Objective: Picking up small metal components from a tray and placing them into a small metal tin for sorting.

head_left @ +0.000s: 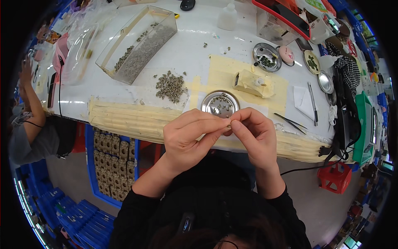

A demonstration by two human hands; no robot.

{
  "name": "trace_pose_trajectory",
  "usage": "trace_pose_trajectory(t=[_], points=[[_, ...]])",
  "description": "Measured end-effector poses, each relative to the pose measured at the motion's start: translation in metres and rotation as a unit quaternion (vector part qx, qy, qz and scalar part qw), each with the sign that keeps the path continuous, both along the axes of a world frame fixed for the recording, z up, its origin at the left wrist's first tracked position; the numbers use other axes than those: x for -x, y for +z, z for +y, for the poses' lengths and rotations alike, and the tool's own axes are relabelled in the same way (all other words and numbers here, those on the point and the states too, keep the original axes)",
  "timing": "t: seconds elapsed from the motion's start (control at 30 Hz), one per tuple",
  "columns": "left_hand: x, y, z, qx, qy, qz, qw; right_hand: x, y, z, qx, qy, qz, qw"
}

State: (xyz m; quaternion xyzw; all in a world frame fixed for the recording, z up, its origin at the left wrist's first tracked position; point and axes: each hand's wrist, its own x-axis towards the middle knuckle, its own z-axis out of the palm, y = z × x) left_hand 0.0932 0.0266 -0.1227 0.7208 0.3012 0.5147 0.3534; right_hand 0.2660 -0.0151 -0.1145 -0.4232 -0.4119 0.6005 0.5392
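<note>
My left hand [191, 135] and my right hand [256, 135] meet fingertip to fingertip just over the table's near edge. Both are closed in a pinch around a tiny greyish part [229, 125], mostly hidden by the fingers and too small to name. Right behind them is a round metal dish [204, 103] with several small bits in it. A loose pile of small grey-green parts [170, 87] lies on the table to the left of the dish. Beyond the dish to the right sits a block wrapped in yellowish tape [251, 83].
A clear bin [166, 39] of small parts stands at the back left. Tweezers [290, 123], a pen [313, 103] and a metal dish of dark green pieces [277, 66] are on the right. A blue crate [92, 182] stands below the table; another person's arm [35, 99] is far left.
</note>
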Motion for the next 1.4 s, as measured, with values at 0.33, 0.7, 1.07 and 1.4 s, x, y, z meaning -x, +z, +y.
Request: trace_pose_trajectory(t=[0.33,0.7,1.07,1.4], points=[[0.0008,-0.0017,0.0002,0.02,0.0,-0.003,1.0,0.0016,-0.0043,-0.0015,0.01,-0.002,0.055,0.998],[0.0012,0.0037,-0.0011,0.006,0.003,0.029,1.0,0.0034,-0.0047,-0.0038,0.001,-0.01,0.051,0.999],[0.0046,0.0045,0.0015,0.049,-0.034,-0.007,0.998,0.0017,-0.007,-0.004,0.023,0.017,0.069,0.997],[0.0026,0.0075,-0.0007,0.013,-0.007,0.019,1.0,0.0034,-0.0064,-0.0047,0.023,0.009,0.076,0.997]])
